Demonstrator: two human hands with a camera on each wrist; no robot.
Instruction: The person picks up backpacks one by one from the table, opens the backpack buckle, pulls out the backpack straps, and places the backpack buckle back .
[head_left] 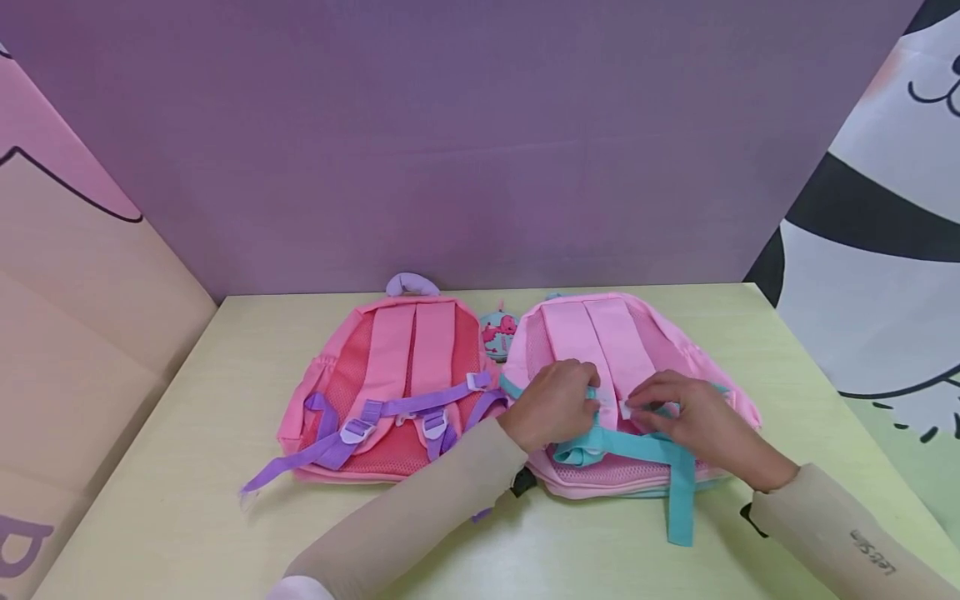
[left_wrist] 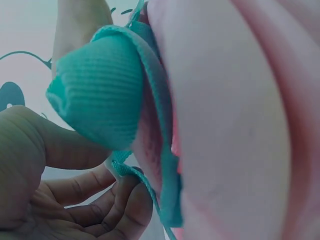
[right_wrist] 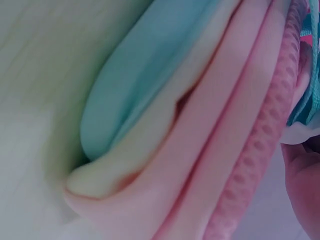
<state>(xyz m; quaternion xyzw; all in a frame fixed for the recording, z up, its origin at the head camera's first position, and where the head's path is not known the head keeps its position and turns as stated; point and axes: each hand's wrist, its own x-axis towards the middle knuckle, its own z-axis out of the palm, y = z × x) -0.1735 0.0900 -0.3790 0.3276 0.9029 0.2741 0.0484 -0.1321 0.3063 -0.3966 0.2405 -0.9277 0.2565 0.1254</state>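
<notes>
Head view: two backpacks lie side by side on the desk (head_left: pixel 795 425), shoulder straps uppermost; the light pink backpack (head_left: pixel 660 350) is on the viewer's right, under both hands; the coral backpack (head_left: pixel 432 358) is on the viewer's left, its purple straps (head_left: pixel 431 398) crossing the lower half and one end trailing onto the desk; a lilac handle (head_left: pixel 412 284) stands at its top; a round pouch (head_left: pixel 495 333) sits between the two packs. The left hand (head_left: pixel 555 404) is curled at a teal strap on the light pink backpack; the right hand (head_left: pixel 697 421) pinches a small white fitting (head_left: pixel 625 409) in its fingertips; a wide teal strap (head_left: pixel 637 446) runs below both hands, one end hanging over the near edge of the pack; beige sleeves (head_left: pixel 427 508) cover both forearms.

Left wrist view: the left hand's thumb and forefinger close on a narrow run of teal strap; a thick teal fold (left_wrist: pixel 100 92) bulges just above the thumb; pink fabric fills the right side.

Right wrist view: the pack's side shows pink mesh, seams and a teal panel (right_wrist: pixel 145 75); the right hand appears only in part at the right edge, its thumb against the white fitting.
</notes>
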